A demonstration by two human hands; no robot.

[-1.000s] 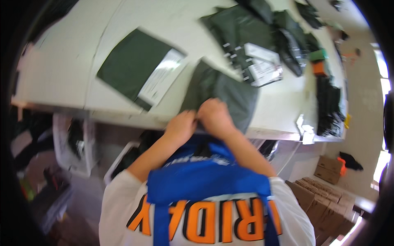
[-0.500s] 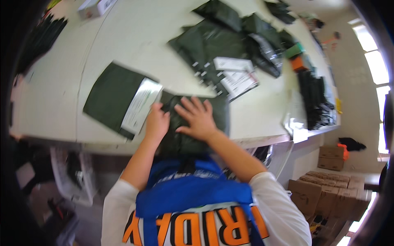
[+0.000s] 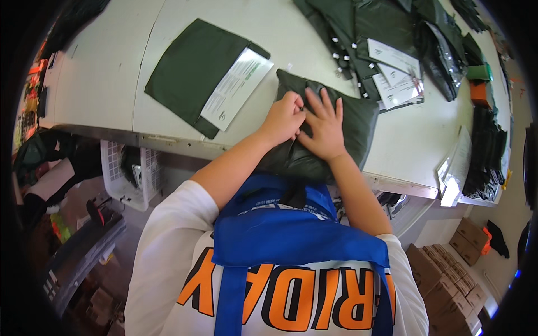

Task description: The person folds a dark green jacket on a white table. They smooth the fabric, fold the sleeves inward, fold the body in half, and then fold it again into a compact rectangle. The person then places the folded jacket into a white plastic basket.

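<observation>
On the near side of the bench [image 3: 406, 151], the left hand [image 3: 284, 119] pinches a green bag [image 3: 358, 124]; the right hand [image 3: 325, 131] lies spread.

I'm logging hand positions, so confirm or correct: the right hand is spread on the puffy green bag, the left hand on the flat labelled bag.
Wrong about the left hand: the head view shows it curled on the puffy green bag. The right hand is spread there.

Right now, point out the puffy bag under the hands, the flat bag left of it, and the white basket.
Puffy bag [image 3: 357, 122]: head view, its right half.
Flat bag [image 3: 193, 73]: head view, its plain green part.
White basket [image 3: 113, 167]: head view, left mesh wall.
</observation>
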